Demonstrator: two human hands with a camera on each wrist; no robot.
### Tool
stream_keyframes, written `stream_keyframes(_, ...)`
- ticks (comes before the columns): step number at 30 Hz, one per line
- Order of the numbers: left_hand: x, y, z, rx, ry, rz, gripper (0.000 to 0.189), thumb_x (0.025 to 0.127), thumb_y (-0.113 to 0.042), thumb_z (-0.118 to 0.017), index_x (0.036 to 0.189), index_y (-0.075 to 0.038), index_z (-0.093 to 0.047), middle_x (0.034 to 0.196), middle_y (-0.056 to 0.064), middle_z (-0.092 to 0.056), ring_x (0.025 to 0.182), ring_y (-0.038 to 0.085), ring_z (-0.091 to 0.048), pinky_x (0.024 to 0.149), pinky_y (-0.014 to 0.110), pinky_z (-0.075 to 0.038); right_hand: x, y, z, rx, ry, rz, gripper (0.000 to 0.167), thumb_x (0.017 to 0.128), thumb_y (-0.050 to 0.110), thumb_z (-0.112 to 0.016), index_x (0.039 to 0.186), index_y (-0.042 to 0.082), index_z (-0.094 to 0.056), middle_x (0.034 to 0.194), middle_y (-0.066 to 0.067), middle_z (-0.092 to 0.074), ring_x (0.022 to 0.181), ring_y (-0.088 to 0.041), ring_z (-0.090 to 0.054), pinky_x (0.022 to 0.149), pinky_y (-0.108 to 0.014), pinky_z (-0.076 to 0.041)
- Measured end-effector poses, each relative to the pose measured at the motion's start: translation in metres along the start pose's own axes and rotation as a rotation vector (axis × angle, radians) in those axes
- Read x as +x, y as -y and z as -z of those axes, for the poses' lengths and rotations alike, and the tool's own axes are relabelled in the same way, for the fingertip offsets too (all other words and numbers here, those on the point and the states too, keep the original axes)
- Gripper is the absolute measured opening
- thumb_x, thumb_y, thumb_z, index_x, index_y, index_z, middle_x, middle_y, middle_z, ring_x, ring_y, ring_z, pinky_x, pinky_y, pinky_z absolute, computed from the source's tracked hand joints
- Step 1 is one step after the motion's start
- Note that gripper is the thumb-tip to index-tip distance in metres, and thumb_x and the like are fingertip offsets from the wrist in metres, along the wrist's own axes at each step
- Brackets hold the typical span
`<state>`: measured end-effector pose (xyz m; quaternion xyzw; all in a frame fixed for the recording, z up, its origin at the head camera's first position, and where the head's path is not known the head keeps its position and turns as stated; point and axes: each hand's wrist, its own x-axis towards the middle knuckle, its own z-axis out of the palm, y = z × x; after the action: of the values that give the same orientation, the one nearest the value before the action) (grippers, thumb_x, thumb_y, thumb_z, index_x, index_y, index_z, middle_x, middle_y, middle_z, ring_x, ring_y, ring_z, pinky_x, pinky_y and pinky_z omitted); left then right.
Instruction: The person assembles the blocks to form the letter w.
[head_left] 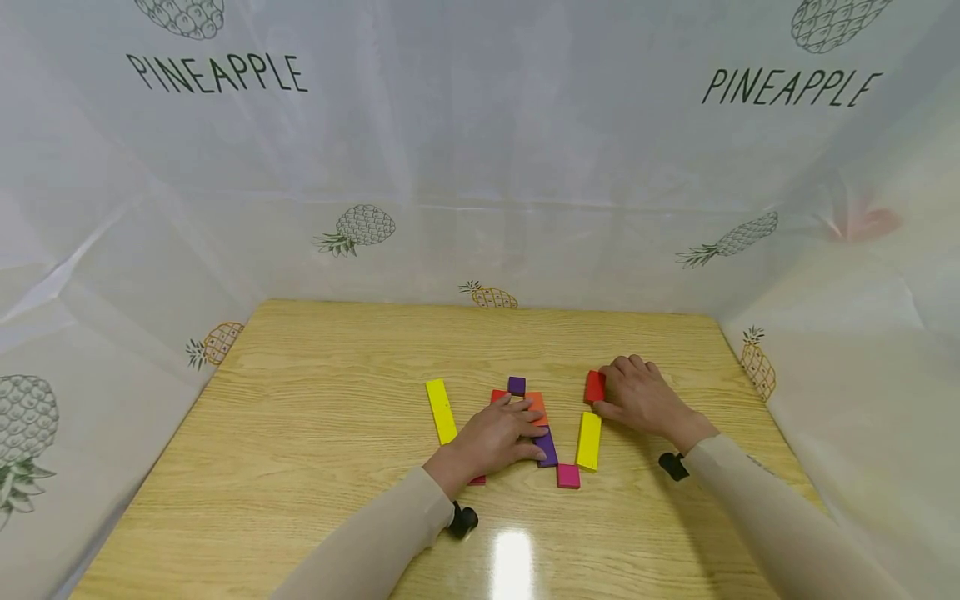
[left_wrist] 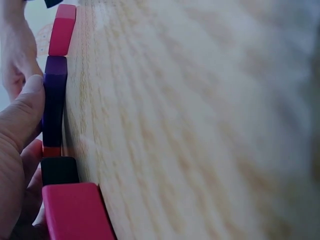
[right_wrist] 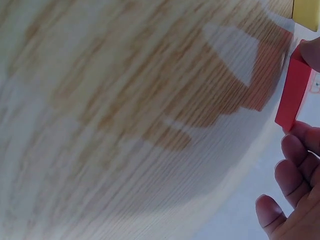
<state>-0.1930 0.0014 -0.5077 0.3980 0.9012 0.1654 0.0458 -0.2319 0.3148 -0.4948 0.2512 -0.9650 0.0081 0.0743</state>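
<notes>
My right hand (head_left: 641, 396) pinches a red block (head_left: 595, 387) between thumb and fingers, just beyond a yellow block (head_left: 588, 442). In the right wrist view the red block (right_wrist: 293, 92) shows between thumb and fingertip. With fingers spread, my left hand (head_left: 491, 437) rests over an orange block (head_left: 537, 408) and a purple block (head_left: 547, 448); its thumb touches the purple block (left_wrist: 55, 105) in the left wrist view. A pink block (head_left: 568, 477) lies at the near end of the purple and yellow blocks. Part of another red block (head_left: 498, 395) shows beyond the left hand.
A small purple block (head_left: 517, 386) lies behind the left hand. To its left is a long yellow strip (head_left: 442, 410); a pinkish-red block (head_left: 477, 481) is partly covered by the left wrist. Pineapple-print sheeting (head_left: 480, 150) surrounds the wooden table (head_left: 337, 433).
</notes>
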Motion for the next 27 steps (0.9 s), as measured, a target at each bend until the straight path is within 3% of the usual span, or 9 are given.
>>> stream_keyframes(11,0.0,-0.0018,0.001,0.014,0.008,0.012,0.048,0.101,-0.05,-0.066,0.142,-0.026,-0.069,0.154,-0.007,-0.058,0.155,0.018,-0.041,0.132,0.042,-0.023,0.0,-0.0022,-0.0014,0.023,0.032,-0.005,0.058,0.096,0.048,-0.073,0.129,0.0,-0.068,0.118,-0.016,-0.064,0.103,-0.034,-0.053,0.085,-0.052,-0.048)
stream_keyframes(18,-0.0011,-0.002,0.0029,0.0,0.009,0.008,0.048,0.101,-0.049,-0.066,0.141,-0.025,-0.07,0.154,-0.005,-0.059,0.155,0.019,-0.041,0.132,0.043,-0.023,-0.0023,-0.0018,0.0023,0.071,0.031,-0.005,0.045,0.103,0.036,-0.067,0.128,-0.001,-0.07,0.12,-0.016,-0.066,0.105,-0.034,-0.055,0.088,-0.054,-0.051)
stream_keyframes(27,0.0003,-0.0013,0.0024,0.001,0.01,0.003,0.048,0.101,-0.05,-0.066,0.142,-0.025,-0.069,0.155,-0.005,-0.058,0.155,0.019,-0.04,0.132,0.043,-0.023,-0.006,0.0027,0.0064,0.091,0.039,0.027,0.045,0.101,0.035,-0.069,0.128,0.0,-0.071,0.119,-0.015,-0.067,0.105,-0.032,-0.056,0.088,-0.053,-0.054)
